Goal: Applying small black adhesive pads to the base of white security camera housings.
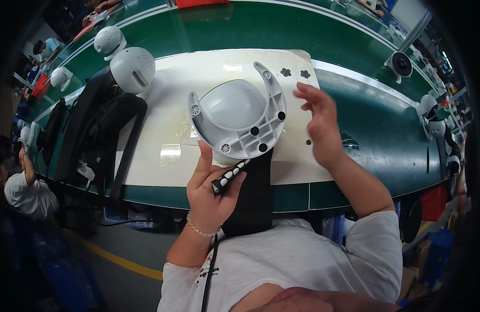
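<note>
A white plastic housing with a crescent-shaped ribbed base (275, 130) lies on the white work mat (162, 166). Several round recesses show in the base, and black round pads (263, 147) sit on its right and lower parts. My left hand (211, 195) is closed round a black strip (230, 176) with white oval spots, just below the base. Its raised index finger is at the base's lower edge. To the right of the housing my right hand (323, 125) hovers with its fingers apart and slightly bent; I see nothing in it.
Two black flower-shaped pieces (285, 72) and a small black dot (308, 142) are on the mat. White rounded devices (132, 69) and black straps or cases stand at the left. Green conveyor (198, 31) runs behind. Other people sit along the line.
</note>
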`<action>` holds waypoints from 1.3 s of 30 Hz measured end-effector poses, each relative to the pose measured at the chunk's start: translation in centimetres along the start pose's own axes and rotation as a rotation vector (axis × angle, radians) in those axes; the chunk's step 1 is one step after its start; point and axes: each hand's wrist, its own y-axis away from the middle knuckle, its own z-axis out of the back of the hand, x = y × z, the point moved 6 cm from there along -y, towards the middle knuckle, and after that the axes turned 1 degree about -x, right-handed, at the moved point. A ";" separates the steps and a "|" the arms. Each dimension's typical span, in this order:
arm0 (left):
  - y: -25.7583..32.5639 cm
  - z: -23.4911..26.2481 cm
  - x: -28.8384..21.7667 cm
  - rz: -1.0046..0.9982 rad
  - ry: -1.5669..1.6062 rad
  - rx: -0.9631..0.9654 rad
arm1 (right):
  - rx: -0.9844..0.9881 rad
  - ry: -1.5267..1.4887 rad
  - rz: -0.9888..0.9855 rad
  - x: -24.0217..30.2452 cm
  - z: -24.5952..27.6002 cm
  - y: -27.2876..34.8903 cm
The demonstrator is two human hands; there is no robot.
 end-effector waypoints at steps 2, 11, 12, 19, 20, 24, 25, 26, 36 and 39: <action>0.4 0.3 0.1 0.056 0.016 0.019 | -0.015 -0.410 -0.358 -1.0 -0.2 -0.6; 1.1 1.8 -1.4 0.051 0.032 0.002 | 0.182 -0.453 -0.720 -0.7 -3.1 -1.1; 1.0 1.8 -1.1 0.063 0.103 0.022 | 0.140 -0.476 -0.742 -0.5 -3.2 -0.8; 1.1 1.7 -1.3 0.360 0.376 0.081 | 0.232 -0.164 0.087 4.7 -3.9 2.3; 1.2 1.5 -1.2 0.430 0.438 0.101 | 0.321 -0.143 0.080 4.7 -4.6 2.6; 1.3 1.0 -1.0 0.510 0.576 0.086 | 0.367 -0.119 -0.037 5.1 -5.1 2.9; 1.0 1.0 -1.4 0.439 0.529 0.002 | 0.358 -0.069 -0.083 5.0 -5.0 2.7; 0.8 1.3 -1.7 0.367 0.480 -0.082 | 0.356 -0.069 -0.085 5.2 -4.9 2.7; 2.7 1.4 0.1 0.308 0.288 0.020 | 0.293 0.082 0.243 6.6 -3.8 1.8; 2.8 1.3 0.5 0.463 0.262 0.066 | 0.270 0.186 0.402 7.7 -3.9 1.9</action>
